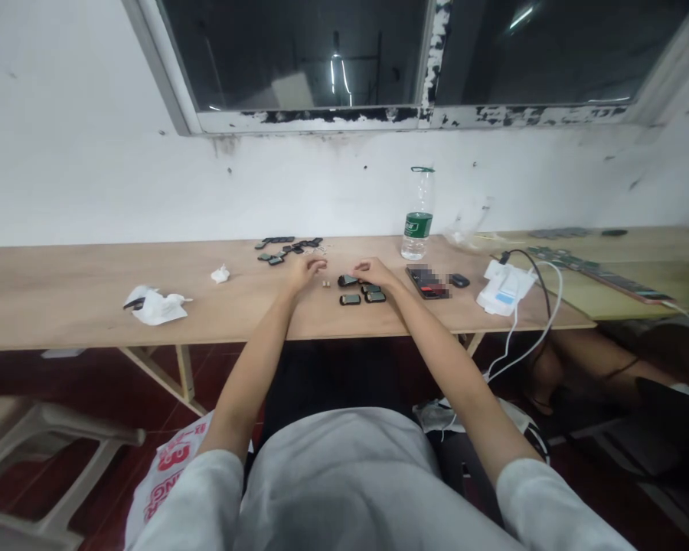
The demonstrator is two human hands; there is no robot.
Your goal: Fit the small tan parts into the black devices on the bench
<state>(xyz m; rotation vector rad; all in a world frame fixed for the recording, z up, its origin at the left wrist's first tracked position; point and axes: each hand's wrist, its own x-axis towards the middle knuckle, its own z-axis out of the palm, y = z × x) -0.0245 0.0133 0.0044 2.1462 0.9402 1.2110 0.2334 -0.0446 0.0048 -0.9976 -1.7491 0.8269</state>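
Note:
My right hand (373, 271) has its fingertips pinched at the edge of a small black oval casing (347, 281) with a greyish-green inside, low over the wooden table. To the left, my left hand (306, 272) is curled with thumb and fingers together; whatever they hold is too small to make out. Tiny beige pieces (326, 284) lie just below its fingertips. Several similar casings (350, 300) are grouped under my right hand. Beyond my left hand, more dark casings (275, 259) lie scattered beside tiny whitish bits (326, 249).
A water bottle (417, 229) stands near the wall. Right of my hands lie a phone (428, 282), a small black object (459, 281) and a white power strip (502, 289) with cables. Crumpled tissues (159, 304) lie left. Another person's legs (591, 356) show below the right-hand table.

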